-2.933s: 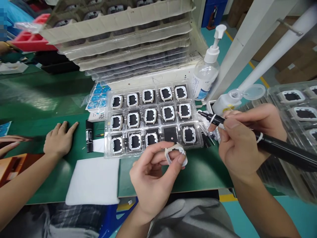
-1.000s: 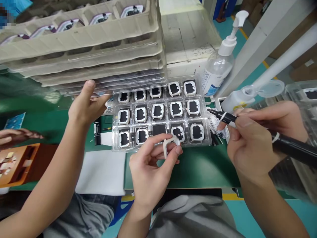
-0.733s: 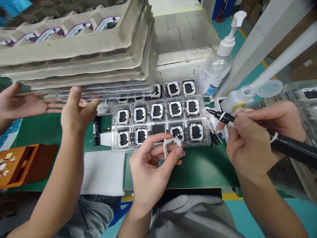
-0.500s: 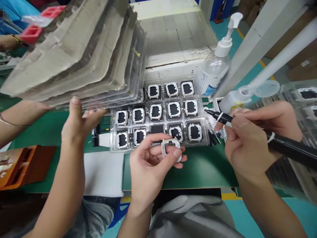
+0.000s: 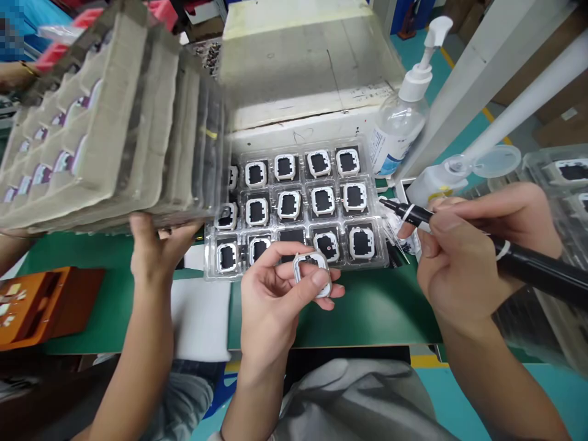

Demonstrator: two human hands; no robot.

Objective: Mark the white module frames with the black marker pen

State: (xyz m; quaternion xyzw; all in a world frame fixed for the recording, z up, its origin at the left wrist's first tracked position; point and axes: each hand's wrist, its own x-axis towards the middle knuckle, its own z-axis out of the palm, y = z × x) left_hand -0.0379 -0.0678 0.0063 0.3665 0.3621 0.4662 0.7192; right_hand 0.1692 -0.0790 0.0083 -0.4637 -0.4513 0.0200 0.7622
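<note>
Pinching a white frame in the left hand at the near edge of the tray, while clasping a black marker in the right hand, to the frame's right, slanted tip-first leftward and away.

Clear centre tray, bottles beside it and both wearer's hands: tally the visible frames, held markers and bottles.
Frames in tray: 14, some partly hidden
Frame in left hand: 1
Marker in right hand: 1
Bottles: 2, pump bottle and flip-cap bottle
Total: 18
</note>
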